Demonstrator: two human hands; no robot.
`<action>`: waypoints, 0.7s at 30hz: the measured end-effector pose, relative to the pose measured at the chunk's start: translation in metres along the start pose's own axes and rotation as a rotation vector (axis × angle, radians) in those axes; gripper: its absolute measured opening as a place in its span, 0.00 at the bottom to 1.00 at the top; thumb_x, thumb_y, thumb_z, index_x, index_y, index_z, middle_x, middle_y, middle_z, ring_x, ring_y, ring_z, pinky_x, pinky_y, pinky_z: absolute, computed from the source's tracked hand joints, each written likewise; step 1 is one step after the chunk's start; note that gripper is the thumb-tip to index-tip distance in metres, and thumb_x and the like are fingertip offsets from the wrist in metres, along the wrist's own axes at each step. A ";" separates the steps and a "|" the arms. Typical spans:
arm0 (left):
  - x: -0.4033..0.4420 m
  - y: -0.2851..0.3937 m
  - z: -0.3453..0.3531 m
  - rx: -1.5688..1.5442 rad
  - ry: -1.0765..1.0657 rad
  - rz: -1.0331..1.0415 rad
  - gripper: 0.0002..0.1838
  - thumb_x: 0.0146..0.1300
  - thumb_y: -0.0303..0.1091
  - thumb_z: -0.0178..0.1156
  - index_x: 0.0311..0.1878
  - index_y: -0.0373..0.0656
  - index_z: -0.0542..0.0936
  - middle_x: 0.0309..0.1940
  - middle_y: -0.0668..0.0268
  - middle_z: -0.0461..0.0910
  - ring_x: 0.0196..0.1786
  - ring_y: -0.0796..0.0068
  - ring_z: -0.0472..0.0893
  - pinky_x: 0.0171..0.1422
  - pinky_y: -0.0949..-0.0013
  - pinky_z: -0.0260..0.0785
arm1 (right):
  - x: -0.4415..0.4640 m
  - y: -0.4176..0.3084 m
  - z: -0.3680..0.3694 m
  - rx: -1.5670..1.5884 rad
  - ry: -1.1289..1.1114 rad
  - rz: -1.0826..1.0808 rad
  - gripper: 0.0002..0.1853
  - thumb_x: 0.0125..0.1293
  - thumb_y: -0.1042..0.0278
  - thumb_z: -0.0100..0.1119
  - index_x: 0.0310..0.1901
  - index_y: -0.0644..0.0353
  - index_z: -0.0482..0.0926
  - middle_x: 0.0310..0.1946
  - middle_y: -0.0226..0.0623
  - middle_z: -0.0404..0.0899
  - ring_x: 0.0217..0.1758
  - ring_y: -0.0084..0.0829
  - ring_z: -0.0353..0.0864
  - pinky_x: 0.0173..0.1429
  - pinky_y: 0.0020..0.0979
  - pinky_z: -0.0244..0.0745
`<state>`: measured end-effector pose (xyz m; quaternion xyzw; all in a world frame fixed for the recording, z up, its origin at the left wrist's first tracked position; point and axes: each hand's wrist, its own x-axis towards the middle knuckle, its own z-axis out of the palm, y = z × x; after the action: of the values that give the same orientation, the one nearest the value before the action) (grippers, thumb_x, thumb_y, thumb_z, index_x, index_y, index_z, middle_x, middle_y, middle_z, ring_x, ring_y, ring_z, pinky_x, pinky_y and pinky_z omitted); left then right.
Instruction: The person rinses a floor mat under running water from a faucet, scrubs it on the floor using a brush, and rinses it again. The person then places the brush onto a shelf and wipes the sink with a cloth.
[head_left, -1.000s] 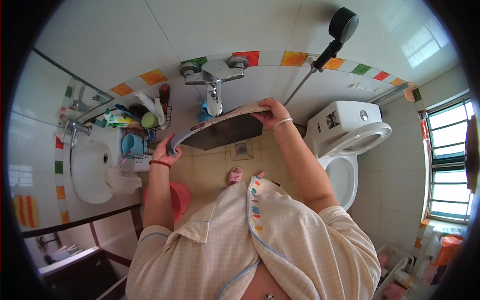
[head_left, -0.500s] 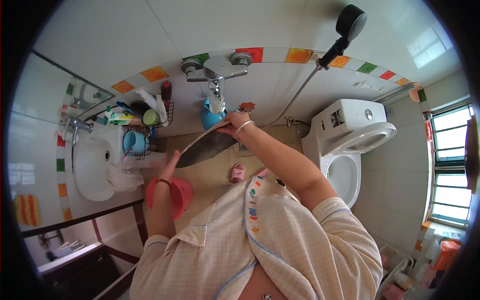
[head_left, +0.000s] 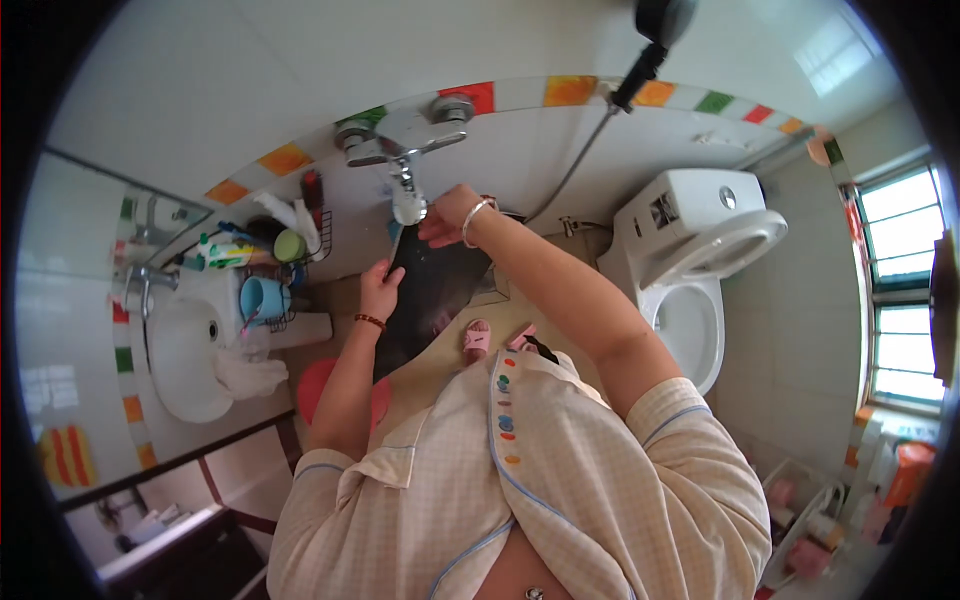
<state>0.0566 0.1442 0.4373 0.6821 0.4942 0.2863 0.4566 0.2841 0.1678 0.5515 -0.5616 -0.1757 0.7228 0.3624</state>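
Note:
A black, slightly glossy flat sheet (head_left: pixel 432 300) hangs tilted under the chrome tap (head_left: pixel 408 198), its upper end close to the spout. My left hand (head_left: pixel 381 290) is closed on the sheet's left edge, thumb over the front face. Just right of the spout is my right hand (head_left: pixel 452 216), its fingers stretched down against the upper part of the sheet. A silver bangle circles the right wrist. Behind the sheet's lower left sits a red basin (head_left: pixel 318 388), partly covered by my left forearm.
A washbasin (head_left: pixel 165 385) and a wire rack (head_left: pixel 318 240) with bottles and a blue cup (head_left: pixel 264 298) stand left. The toilet (head_left: pixel 690 310) has its lid raised on the right. A hand shower (head_left: pixel 645 70) hangs above. Pink slippers (head_left: pixel 478 338) show on the floor.
The sheet has swung from edge-on to showing its broad black face. My left hand has moved up and right onto its edge. My right hand has shifted slightly left and up, its fingers now extended.

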 end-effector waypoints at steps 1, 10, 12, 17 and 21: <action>0.000 0.014 0.001 -0.030 0.011 -0.035 0.14 0.56 0.25 0.59 0.45 0.31 0.73 0.41 0.65 0.77 0.43 0.77 0.74 0.51 0.75 0.65 | -0.019 -0.009 -0.005 -0.087 0.020 -0.099 0.08 0.57 0.70 0.56 0.31 0.67 0.78 0.25 0.42 0.79 0.27 0.35 0.81 0.26 0.36 0.78; 0.025 0.036 0.015 -0.071 -0.100 -0.139 0.10 0.58 0.27 0.58 0.42 0.33 0.75 0.37 0.68 0.77 0.39 0.81 0.74 0.47 0.75 0.65 | -0.051 0.023 -0.070 -0.177 0.144 -0.214 0.07 0.49 0.73 0.63 0.28 0.66 0.78 0.21 0.39 0.78 0.23 0.32 0.81 0.26 0.30 0.76; 0.032 0.038 0.019 -0.058 -0.116 -0.139 0.09 0.59 0.29 0.57 0.41 0.34 0.76 0.35 0.69 0.78 0.38 0.80 0.75 0.44 0.75 0.66 | -0.063 0.029 -0.087 -0.121 0.186 -0.209 0.07 0.48 0.74 0.64 0.27 0.66 0.77 0.21 0.40 0.78 0.24 0.32 0.81 0.25 0.30 0.76; 0.036 0.071 0.022 -0.181 -0.155 -0.316 0.11 0.60 0.34 0.57 0.40 0.35 0.77 0.34 0.67 0.78 0.36 0.79 0.75 0.42 0.75 0.66 | -0.079 0.056 -0.141 0.039 0.272 -0.169 0.08 0.46 0.76 0.65 0.26 0.67 0.75 0.21 0.42 0.78 0.23 0.32 0.81 0.24 0.30 0.77; 0.042 0.080 0.023 -0.320 -0.250 -0.542 0.14 0.60 0.38 0.56 0.40 0.34 0.77 0.35 0.65 0.79 0.39 0.76 0.77 0.44 0.73 0.67 | -0.077 0.100 -0.168 0.046 0.320 -0.133 0.09 0.52 0.69 0.62 0.31 0.66 0.77 0.27 0.43 0.80 0.25 0.30 0.81 0.29 0.32 0.77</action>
<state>0.1234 0.1681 0.4975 0.4755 0.5465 0.1425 0.6744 0.4171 0.0193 0.4863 -0.6481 -0.1359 0.6025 0.4455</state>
